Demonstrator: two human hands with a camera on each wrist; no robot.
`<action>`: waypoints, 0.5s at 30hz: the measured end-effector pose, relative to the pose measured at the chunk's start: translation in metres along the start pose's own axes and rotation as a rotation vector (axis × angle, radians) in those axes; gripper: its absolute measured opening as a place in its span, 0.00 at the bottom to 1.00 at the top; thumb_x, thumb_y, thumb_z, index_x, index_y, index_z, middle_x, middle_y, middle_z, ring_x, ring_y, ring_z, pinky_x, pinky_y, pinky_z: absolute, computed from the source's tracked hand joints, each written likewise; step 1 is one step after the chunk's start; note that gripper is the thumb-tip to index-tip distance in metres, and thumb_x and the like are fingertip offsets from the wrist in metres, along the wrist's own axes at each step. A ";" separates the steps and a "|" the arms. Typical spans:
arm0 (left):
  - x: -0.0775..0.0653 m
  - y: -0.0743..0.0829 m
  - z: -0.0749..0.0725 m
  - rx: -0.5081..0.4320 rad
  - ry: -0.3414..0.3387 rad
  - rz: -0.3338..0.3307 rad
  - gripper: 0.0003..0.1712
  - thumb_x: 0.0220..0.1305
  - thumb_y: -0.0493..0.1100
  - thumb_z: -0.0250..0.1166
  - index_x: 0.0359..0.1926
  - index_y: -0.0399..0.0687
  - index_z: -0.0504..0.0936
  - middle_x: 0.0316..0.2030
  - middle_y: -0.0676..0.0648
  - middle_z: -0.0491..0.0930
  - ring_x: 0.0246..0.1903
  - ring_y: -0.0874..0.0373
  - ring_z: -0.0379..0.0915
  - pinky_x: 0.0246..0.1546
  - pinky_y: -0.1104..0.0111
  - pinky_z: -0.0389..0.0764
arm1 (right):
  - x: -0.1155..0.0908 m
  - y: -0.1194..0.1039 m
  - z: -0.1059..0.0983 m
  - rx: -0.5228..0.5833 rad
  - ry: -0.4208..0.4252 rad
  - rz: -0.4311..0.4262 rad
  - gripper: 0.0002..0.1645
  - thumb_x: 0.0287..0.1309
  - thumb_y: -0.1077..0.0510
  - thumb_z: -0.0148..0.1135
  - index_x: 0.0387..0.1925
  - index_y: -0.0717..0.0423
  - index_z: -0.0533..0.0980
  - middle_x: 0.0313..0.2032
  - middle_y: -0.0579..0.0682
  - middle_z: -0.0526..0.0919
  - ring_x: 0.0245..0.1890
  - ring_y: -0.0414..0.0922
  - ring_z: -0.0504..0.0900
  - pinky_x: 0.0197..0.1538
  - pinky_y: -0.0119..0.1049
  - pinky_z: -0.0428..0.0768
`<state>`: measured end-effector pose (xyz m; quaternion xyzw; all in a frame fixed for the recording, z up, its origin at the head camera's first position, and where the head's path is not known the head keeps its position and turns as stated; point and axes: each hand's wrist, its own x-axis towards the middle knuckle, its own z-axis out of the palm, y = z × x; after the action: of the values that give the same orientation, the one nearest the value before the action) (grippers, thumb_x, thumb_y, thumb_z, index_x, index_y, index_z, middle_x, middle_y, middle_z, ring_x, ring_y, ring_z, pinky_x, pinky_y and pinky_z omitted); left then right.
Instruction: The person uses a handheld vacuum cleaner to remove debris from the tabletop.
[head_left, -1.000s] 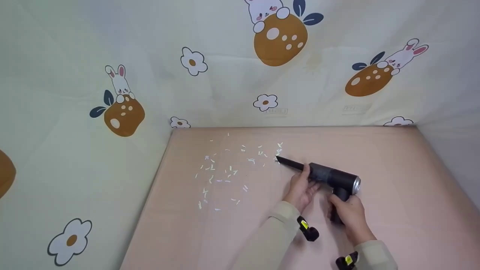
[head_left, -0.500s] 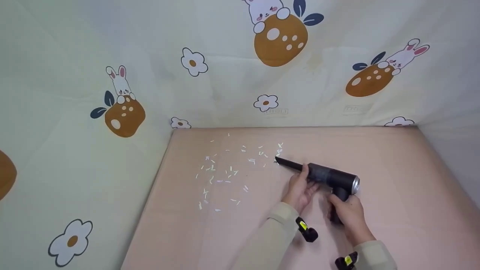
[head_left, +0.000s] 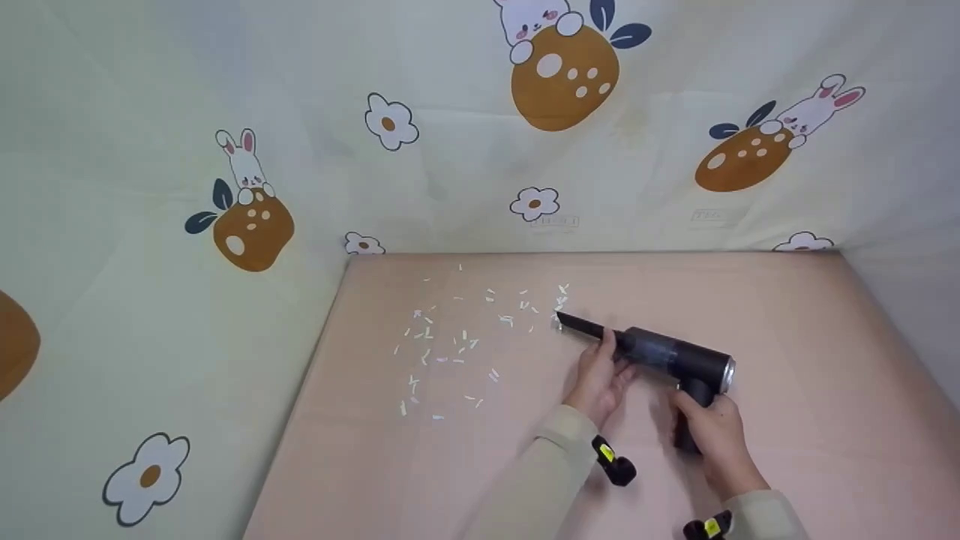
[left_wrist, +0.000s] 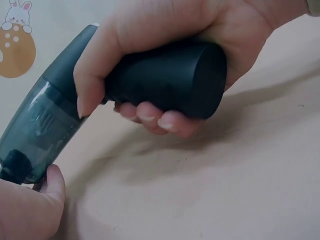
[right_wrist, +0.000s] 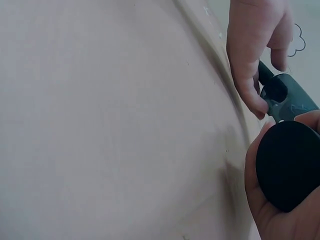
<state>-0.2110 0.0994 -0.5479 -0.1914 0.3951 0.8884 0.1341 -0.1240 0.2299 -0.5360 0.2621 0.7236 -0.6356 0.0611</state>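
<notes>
A black handheld vacuum cleaner (head_left: 701, 366) with a see-through dust cup (left_wrist: 42, 122) and a long narrow nozzle (head_left: 583, 325) points left over the table. My right hand (head_left: 718, 435) grips its handle (left_wrist: 155, 75), fingers wrapped round it and thumb reaching toward the body. At the base of the nozzle, my left hand (head_left: 598, 379) holds the front end, thumb up along the near side and fingers beneath. The nozzle tip is right at a small cluster of white paper scraps (head_left: 562, 301). In the right wrist view the handle's flat end (right_wrist: 287, 165) faces the camera.
Several more thin white scraps (head_left: 507, 320) lie scattered over the left and back of the pinkish tabletop (head_left: 345, 450). A pale cloth wall (head_left: 450, 172) printed with rabbits, fruit and flowers stands along the back and both sides.
The vacuum's rear end and my right hand have shifted slightly right and down. The nozzle tip stays by the same scraps, and my left hand has hardly moved.
</notes>
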 end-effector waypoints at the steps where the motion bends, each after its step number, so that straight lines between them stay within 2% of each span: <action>1: 0.001 0.000 -0.001 0.002 -0.003 0.004 0.24 0.79 0.50 0.52 0.61 0.33 0.74 0.52 0.35 0.84 0.54 0.46 0.82 0.58 0.52 0.83 | 0.000 0.000 -0.001 -0.003 -0.003 0.003 0.20 0.67 0.51 0.60 0.46 0.62 0.66 0.21 0.46 0.78 0.19 0.42 0.78 0.26 0.35 0.83; 5: 0.003 0.002 -0.005 0.007 -0.004 0.019 0.25 0.80 0.50 0.50 0.63 0.33 0.71 0.57 0.32 0.81 0.59 0.42 0.78 0.61 0.51 0.81 | 0.000 0.003 -0.007 0.002 -0.011 0.016 0.20 0.68 0.51 0.59 0.47 0.62 0.65 0.22 0.47 0.79 0.20 0.42 0.78 0.27 0.36 0.83; 12: 0.005 0.008 -0.013 -0.016 0.043 0.054 0.22 0.81 0.46 0.46 0.61 0.32 0.71 0.51 0.30 0.83 0.47 0.49 0.83 0.54 0.56 0.85 | -0.001 0.008 -0.015 0.005 -0.001 0.039 0.24 0.66 0.51 0.61 0.52 0.61 0.63 0.24 0.48 0.80 0.22 0.42 0.79 0.28 0.37 0.84; 15: 0.007 0.010 -0.015 -0.027 0.052 0.060 0.22 0.82 0.43 0.44 0.65 0.31 0.69 0.53 0.30 0.82 0.51 0.47 0.82 0.55 0.56 0.85 | -0.003 0.009 -0.018 0.011 -0.004 0.045 0.25 0.66 0.52 0.61 0.53 0.62 0.62 0.24 0.47 0.80 0.22 0.42 0.79 0.28 0.37 0.85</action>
<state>-0.2171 0.0826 -0.5536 -0.2045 0.3922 0.8919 0.0947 -0.1131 0.2464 -0.5390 0.2777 0.7138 -0.6385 0.0754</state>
